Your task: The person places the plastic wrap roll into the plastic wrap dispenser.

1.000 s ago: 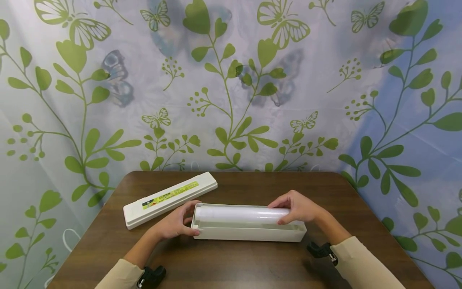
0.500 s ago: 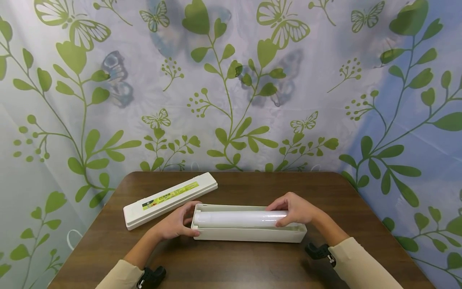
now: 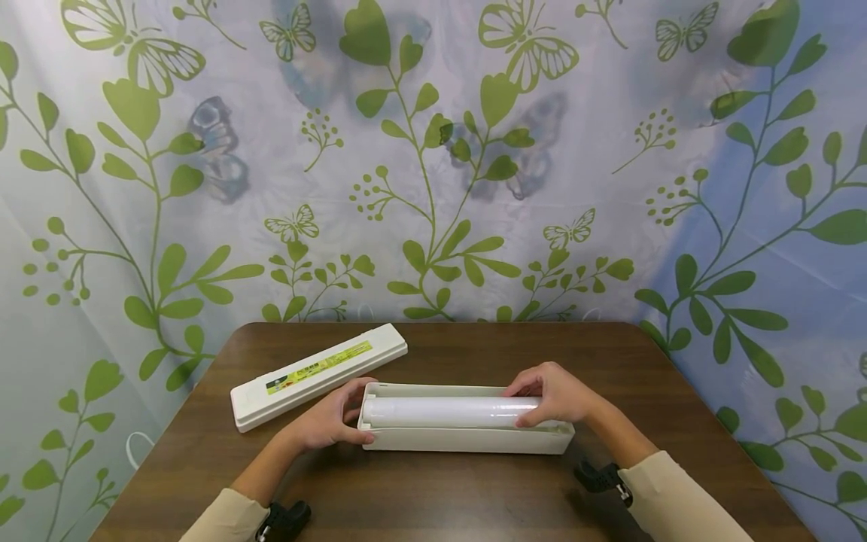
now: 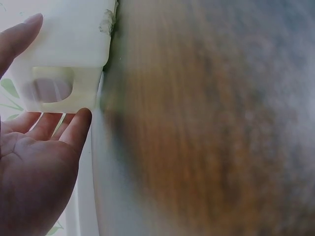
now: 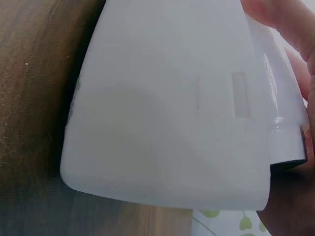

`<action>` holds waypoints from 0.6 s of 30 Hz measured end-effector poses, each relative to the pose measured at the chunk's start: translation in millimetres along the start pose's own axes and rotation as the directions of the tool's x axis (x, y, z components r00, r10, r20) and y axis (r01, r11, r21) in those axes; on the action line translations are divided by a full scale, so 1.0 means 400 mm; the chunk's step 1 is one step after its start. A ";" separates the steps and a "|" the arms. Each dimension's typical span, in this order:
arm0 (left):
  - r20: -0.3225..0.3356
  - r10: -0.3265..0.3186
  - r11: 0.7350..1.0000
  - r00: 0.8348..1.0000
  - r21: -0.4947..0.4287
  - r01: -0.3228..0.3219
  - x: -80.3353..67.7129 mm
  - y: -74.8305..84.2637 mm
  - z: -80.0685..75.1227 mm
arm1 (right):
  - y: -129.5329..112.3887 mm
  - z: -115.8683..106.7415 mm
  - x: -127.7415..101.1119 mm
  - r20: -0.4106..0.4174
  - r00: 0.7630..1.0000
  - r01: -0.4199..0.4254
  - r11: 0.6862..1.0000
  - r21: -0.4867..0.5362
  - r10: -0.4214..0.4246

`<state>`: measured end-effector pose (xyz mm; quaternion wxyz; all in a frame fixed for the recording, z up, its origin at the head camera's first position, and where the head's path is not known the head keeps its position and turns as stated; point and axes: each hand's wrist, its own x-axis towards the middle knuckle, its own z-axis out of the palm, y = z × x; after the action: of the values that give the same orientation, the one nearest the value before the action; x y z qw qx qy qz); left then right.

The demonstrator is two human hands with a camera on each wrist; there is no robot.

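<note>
A long white open-topped box [image 3: 467,441] stands crosswise on the brown table. Inside lies a glossy white roll of cling film [image 3: 433,411], its left end at the box's left wall. My left hand [image 3: 330,418] grips the box's left end, thumb at the front, fingers round the back; in the left wrist view that end wall [image 4: 88,86] has a cut-out. With thumb and fingers, my right hand [image 3: 557,394] holds the roll near its right end. The right wrist view shows the roll [image 5: 278,93] standing above the box's side, its right end tilted up.
A white lid [image 3: 250,404] with a yellow-green label lies slantwise behind and left of the box, close to my left hand. The table [image 3: 447,497] ends at a curtain [image 3: 433,226] printed with leaves and butterflies.
My right hand has shifted the roll slightly left and toward the front of the box, bringing its left end against the left wall. The left hand, box and lid have stayed put.
</note>
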<state>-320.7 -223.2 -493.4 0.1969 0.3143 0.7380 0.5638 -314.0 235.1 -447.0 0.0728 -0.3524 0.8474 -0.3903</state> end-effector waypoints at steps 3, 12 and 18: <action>-0.002 -0.009 1.000 1.000 -0.007 0.009 -0.001 -0.001 0.000 | 0.002 0.003 -0.005 -0.032 0.999 -0.004 1.000 -0.029 0.003; -0.004 -0.008 1.000 1.000 0.002 0.008 -0.002 -0.003 -0.002 | 0.008 0.018 -0.019 -0.105 0.994 0.033 0.996 -0.086 -0.042; 0.004 0.002 1.000 1.000 -0.007 -0.002 0.002 -0.004 -0.003 | 0.007 0.023 -0.029 -0.132 0.991 -0.035 0.996 -0.085 0.024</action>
<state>-322.2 -223.8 -494.4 0.1990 0.3154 0.7353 0.5659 -303.2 238.3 -456.9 0.0074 -0.3163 0.8718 -0.3739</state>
